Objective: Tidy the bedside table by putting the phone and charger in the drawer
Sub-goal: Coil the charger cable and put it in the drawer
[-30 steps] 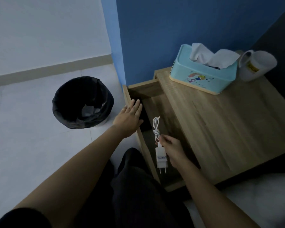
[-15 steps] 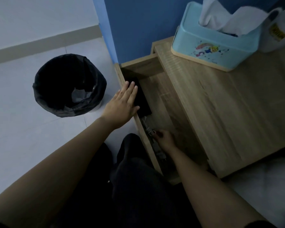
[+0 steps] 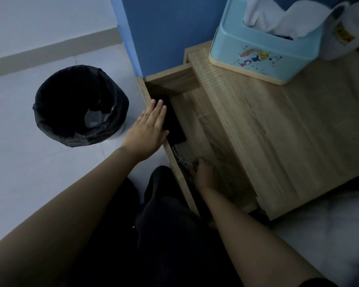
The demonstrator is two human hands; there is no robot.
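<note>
Drawer [image 3: 197, 121] of the bench [image 3: 278, 131] stands pulled out toward me, and both of the task's things lie inside it. I see the phone [image 3: 174, 125], a dark flat slab, along the drawer's left wall in the far half, partly covered by my left hand. Just nearer than the phone, against the same wall, lies the charger [image 3: 179, 155]; only its pale coiled cable shows, dim and blurred, and its plug end is hidden under my right hand.

My right hand [image 3: 203, 172] is down inside the drawer, fingers curled at the near end of the cable. I cannot tell whether they grip it or merely touch it. My left hand [image 3: 149, 131] is flat with the fingers together and stretched out, palm down over the drawer's left rim and the phone's edge, holding nothing; whether it presses on the rim I cannot say.

On the bench top, at the back by the blue wall [image 3: 170, 27], stands a light blue tissue box [image 3: 263, 52] with white tissue sticking up, and a white mug [image 3: 344, 32] lies tilted just beside it to the right. On the pale tiled floor [image 3: 29, 172] to the left of the drawer stands a round bin [image 3: 79, 106] lined with a black bag. My dark-trousered knee [image 3: 164, 214] is below, close against the drawer front.
</note>
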